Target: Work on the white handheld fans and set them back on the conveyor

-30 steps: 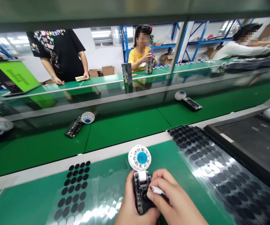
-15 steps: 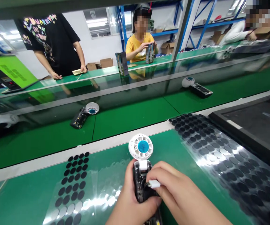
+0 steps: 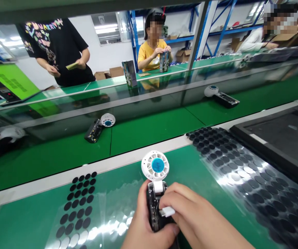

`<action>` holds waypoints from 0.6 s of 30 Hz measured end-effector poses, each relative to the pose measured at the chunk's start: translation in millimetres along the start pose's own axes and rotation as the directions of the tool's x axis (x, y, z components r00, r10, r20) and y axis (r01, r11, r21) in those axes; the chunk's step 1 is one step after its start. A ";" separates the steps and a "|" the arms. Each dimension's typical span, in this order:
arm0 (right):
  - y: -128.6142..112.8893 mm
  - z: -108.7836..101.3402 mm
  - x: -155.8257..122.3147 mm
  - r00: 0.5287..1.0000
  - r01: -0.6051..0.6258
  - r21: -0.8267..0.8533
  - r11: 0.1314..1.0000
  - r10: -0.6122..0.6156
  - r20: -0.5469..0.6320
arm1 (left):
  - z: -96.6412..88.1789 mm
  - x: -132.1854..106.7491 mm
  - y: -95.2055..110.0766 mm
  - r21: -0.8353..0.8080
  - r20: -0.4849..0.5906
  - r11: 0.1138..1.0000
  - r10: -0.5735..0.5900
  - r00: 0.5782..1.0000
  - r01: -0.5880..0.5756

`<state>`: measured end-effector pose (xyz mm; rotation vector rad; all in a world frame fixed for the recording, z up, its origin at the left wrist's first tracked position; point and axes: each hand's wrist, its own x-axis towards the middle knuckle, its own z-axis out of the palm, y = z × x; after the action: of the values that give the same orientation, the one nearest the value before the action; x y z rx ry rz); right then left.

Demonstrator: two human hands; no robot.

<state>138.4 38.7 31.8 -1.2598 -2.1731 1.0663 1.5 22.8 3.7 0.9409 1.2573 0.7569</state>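
Glossy green bench mat (image 3: 185, 166) (black round stickers (image 3: 80, 204) alongside): left hand (image 3: 145, 224) clutches a white-headed black fan (image 3: 155, 166); right fingers (image 3: 180, 197) pinch a white plug (image 3: 167, 211).

Left of the right hand (image 3: 195, 214), a sheet of black pads (image 3: 77, 204) lay on a green mat (image 3: 180, 162). Another sheet (image 3: 239, 176) lay to its right, beside a dark tray (image 3: 280, 145). Beyond the hand, a fan (image 3: 107, 120) and a second fan (image 3: 211, 91) lay on a belt (image 3: 149, 131). Farther off, a co-worker in yellow (image 3: 150, 57) held a box (image 3: 164, 61), and a co-worker in black (image 3: 60, 48) held a comb-like strip (image 3: 71, 66).
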 end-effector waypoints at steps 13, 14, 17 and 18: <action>6.2 7.9 -2.4 1.000 0.020 -0.105 0.994 -0.020 -0.002 | 2.4 -1.0 4.0 -0.067 0.017 0.997 -0.045 0.999 0.046; 7.2 8.5 -3.3 0.999 0.029 -0.119 0.993 -0.031 -0.013 | 2.7 -1.1 4.6 -0.071 0.015 0.996 -0.049 0.999 0.050; 9.6 10.5 -5.6 0.995 0.057 -0.147 0.987 -0.069 -0.075 | 2.1 -0.8 4.9 -0.067 0.012 0.996 -0.058 0.998 0.058; 10.3 11.1 -6.2 0.992 0.064 -0.156 0.986 -0.079 -0.096 | 1.5 -0.5 4.6 -0.056 0.016 0.997 -0.059 0.998 0.060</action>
<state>139.8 31.9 17.0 -1.2617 -2.2391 0.8017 3.0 24.1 8.1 0.8579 1.2401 0.7340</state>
